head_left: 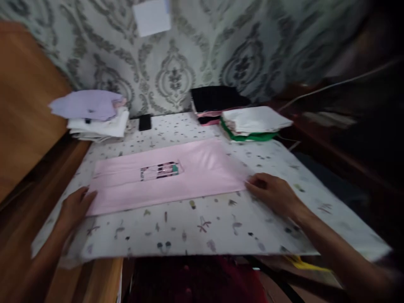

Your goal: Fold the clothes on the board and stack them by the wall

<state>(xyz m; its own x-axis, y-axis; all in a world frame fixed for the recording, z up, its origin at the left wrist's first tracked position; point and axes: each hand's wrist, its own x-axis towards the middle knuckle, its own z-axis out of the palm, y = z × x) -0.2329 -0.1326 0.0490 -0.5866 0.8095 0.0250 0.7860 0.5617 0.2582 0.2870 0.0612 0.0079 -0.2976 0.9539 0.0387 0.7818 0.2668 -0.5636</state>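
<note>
A pink garment (195,185), folded into a long strip, lies across the table with a dark, green and white print showing near its middle. At its left end, my left hand (74,206) pinches the near edge between thumb and fingers. My right hand (273,191) grips the near right corner, fingertips closed on the cloth. Toward that corner the fabric is pulled into a slope with soft wrinkles around it, while the left part lies flat.
Folded clothes stand in stacks: lilac and white (88,105) at the back left, black and pink (219,99) at the back, white over green (255,120) at the back right. A dark phone-like object (145,122) lies near the patterned wall. The tablecloth (189,240) reaches the near edge.
</note>
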